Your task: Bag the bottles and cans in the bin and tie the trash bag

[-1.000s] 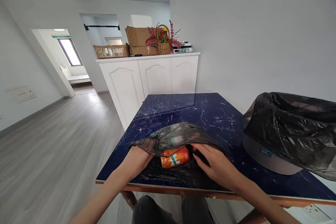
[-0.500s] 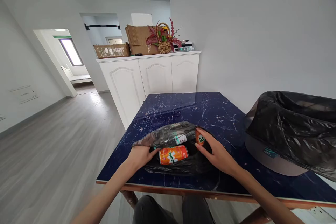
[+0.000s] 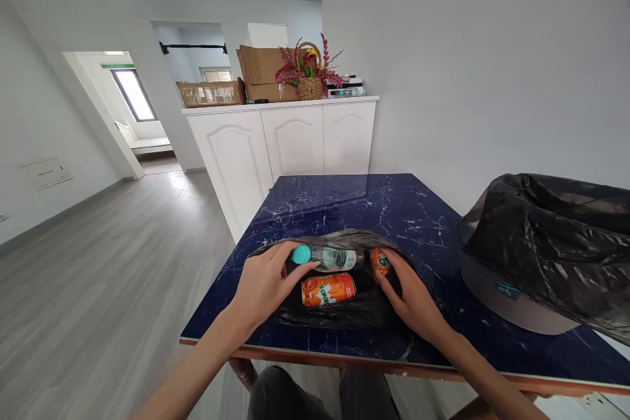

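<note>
A black plastic bag (image 3: 339,315) lies spread open on the dark blue marble table (image 3: 354,203). On it lie an orange soda can (image 3: 329,289) on its side, a clear plastic bottle (image 3: 335,258) with a teal cap, and a second orange can (image 3: 379,261). My left hand (image 3: 268,282) rests at the bag's left edge, thumb and fingers pinched around the bottle's teal cap. My right hand (image 3: 411,292) lies at the bag's right side, its fingers curled against the second can.
A bin (image 3: 497,289) lined with a black bag (image 3: 551,243) stands on the table at the right. Behind the table is a white cabinet (image 3: 290,141) carrying cardboard boxes (image 3: 211,94) and a flower basket (image 3: 310,75). Grey wood floor (image 3: 108,275) lies to the left.
The bag's upper flap has been pushed back, baring the bottle and the second can. My left hand moved up from the bag's edge to the bottle cap.
</note>
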Action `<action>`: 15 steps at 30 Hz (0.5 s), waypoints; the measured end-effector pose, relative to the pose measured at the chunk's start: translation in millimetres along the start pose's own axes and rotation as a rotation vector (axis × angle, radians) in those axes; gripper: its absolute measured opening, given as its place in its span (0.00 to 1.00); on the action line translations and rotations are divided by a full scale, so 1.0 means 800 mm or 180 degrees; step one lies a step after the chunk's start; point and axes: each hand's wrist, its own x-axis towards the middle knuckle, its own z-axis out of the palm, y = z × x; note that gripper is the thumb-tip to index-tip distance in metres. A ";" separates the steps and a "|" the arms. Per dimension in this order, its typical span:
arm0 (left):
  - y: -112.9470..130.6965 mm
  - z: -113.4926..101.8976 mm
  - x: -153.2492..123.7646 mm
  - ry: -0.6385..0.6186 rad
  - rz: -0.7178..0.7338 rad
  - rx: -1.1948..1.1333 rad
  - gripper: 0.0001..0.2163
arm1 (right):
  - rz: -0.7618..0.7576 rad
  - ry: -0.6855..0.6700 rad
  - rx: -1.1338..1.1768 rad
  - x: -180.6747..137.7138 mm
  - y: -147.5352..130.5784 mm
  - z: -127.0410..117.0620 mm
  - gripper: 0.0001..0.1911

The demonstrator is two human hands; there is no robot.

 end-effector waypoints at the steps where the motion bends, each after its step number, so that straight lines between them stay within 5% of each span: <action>1: 0.007 -0.007 -0.002 0.0174 -0.0047 -0.0382 0.16 | -0.0027 -0.0027 -0.0031 -0.001 0.000 0.000 0.29; 5: 0.037 -0.044 -0.008 0.0998 -0.0365 -0.1662 0.10 | 0.0021 -0.0106 -0.0135 -0.004 -0.001 0.000 0.29; 9: 0.048 -0.089 0.007 0.2171 -0.0322 -0.1666 0.09 | 0.0151 -0.0181 -0.0145 -0.005 -0.001 0.000 0.30; 12: 0.031 -0.118 0.033 0.2998 -0.0085 -0.1382 0.11 | 0.0153 -0.0136 -0.0139 -0.006 -0.001 0.001 0.30; 15: -0.008 -0.129 0.064 0.3222 0.0105 -0.1347 0.12 | 0.0149 -0.0076 -0.0140 -0.006 0.001 0.002 0.29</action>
